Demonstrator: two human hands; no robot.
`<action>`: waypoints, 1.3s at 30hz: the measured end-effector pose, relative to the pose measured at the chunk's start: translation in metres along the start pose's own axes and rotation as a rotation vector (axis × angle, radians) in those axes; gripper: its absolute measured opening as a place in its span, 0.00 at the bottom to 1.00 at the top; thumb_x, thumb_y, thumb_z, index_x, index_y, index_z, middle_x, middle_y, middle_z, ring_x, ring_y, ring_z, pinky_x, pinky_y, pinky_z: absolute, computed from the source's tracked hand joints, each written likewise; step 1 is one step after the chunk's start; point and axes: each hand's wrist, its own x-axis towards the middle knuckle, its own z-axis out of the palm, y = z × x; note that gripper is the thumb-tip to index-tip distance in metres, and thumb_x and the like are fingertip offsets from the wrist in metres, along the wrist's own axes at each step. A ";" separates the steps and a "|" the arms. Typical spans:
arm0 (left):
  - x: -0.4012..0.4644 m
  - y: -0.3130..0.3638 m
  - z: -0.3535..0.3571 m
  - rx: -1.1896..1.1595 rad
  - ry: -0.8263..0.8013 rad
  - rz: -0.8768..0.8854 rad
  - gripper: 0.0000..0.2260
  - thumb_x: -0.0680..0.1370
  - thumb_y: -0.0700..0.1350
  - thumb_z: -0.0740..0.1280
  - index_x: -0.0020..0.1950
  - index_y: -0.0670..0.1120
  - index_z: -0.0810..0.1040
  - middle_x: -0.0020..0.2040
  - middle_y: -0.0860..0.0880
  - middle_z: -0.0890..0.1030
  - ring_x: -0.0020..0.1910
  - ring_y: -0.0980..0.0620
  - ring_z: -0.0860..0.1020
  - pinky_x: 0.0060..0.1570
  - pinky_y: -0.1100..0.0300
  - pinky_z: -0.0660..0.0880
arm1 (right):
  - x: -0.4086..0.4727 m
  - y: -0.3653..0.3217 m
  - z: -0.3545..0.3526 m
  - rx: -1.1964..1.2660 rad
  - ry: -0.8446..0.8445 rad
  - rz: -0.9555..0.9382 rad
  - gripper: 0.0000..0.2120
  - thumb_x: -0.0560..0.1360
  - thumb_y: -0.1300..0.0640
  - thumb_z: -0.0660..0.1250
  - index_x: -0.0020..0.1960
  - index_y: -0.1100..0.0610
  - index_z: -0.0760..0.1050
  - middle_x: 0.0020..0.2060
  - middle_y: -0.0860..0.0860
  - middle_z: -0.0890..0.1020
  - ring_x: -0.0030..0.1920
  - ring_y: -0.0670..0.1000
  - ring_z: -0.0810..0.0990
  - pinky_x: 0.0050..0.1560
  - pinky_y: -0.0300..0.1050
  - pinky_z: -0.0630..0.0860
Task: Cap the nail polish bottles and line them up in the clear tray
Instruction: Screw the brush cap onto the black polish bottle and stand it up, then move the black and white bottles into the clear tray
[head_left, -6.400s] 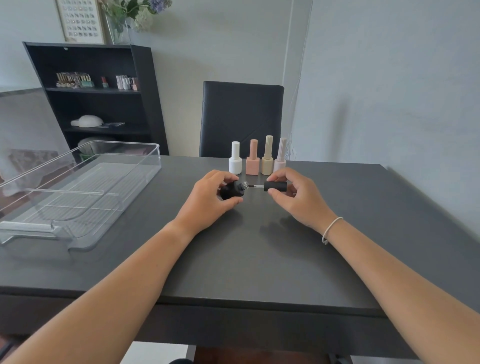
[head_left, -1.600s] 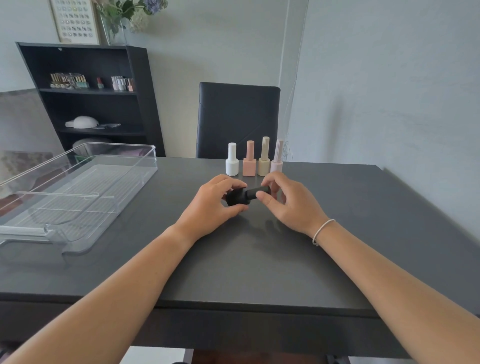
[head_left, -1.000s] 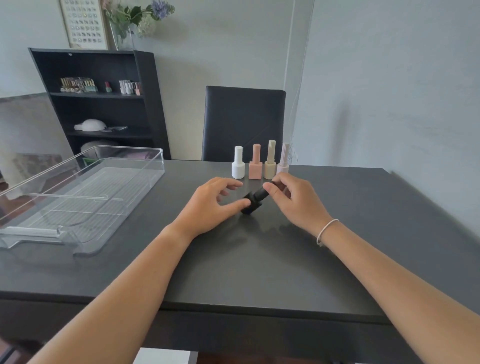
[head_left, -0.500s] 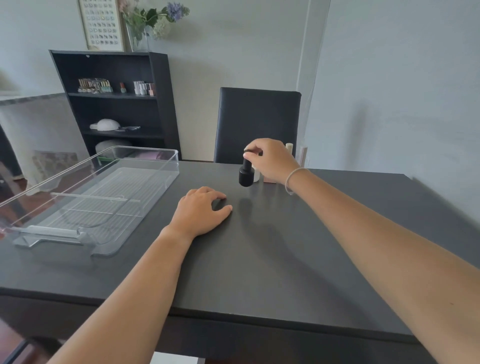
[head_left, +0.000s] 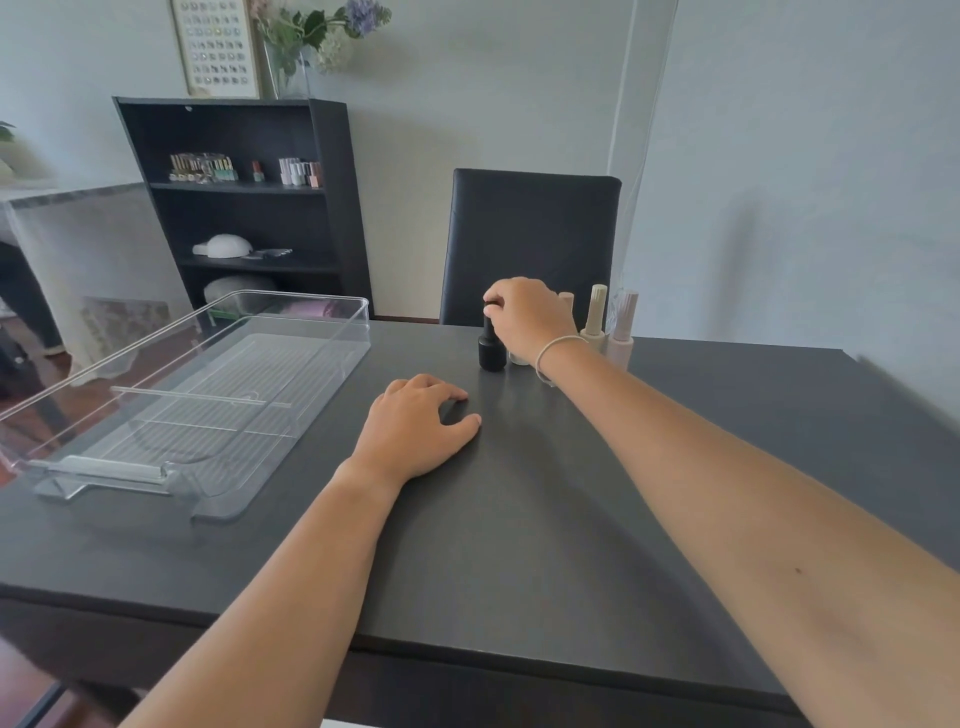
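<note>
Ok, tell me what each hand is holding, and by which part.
The right hand pinches the black bottle by its cap, standing upright on the table. The left hand holds nothing; it rests on the table.

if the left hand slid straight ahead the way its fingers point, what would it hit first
Probably the black nail polish bottle, standing capped on the table under the right hand. The left hand lies flat, fingers pointing up and right toward it, with bare tabletop between; depth is uncertain, so it might pass just beside.

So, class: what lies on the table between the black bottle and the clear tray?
Nothing: in the head view, only bare dark table separates the black bottle, held by the right hand, from the clear tray.
</note>
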 end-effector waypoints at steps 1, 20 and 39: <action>0.000 0.000 0.000 0.002 0.000 -0.002 0.17 0.74 0.57 0.63 0.61 0.54 0.75 0.64 0.51 0.74 0.65 0.47 0.67 0.65 0.54 0.63 | 0.000 0.000 0.001 0.002 0.005 0.002 0.12 0.78 0.56 0.57 0.55 0.53 0.77 0.55 0.52 0.80 0.55 0.56 0.77 0.60 0.52 0.62; 0.058 0.020 -0.018 -0.314 0.249 0.009 0.16 0.73 0.47 0.68 0.61 0.47 0.75 0.59 0.47 0.77 0.50 0.56 0.72 0.52 0.63 0.67 | 0.004 0.019 -0.041 -0.060 -0.033 -0.061 0.16 0.76 0.58 0.59 0.63 0.53 0.73 0.63 0.51 0.76 0.60 0.55 0.75 0.60 0.54 0.72; 0.105 0.027 -0.009 -0.435 0.228 0.042 0.08 0.73 0.40 0.69 0.51 0.44 0.79 0.43 0.51 0.77 0.37 0.61 0.74 0.32 0.81 0.66 | 0.012 0.017 -0.037 -0.151 -0.156 -0.040 0.13 0.75 0.61 0.58 0.57 0.53 0.76 0.58 0.54 0.79 0.55 0.57 0.77 0.54 0.49 0.74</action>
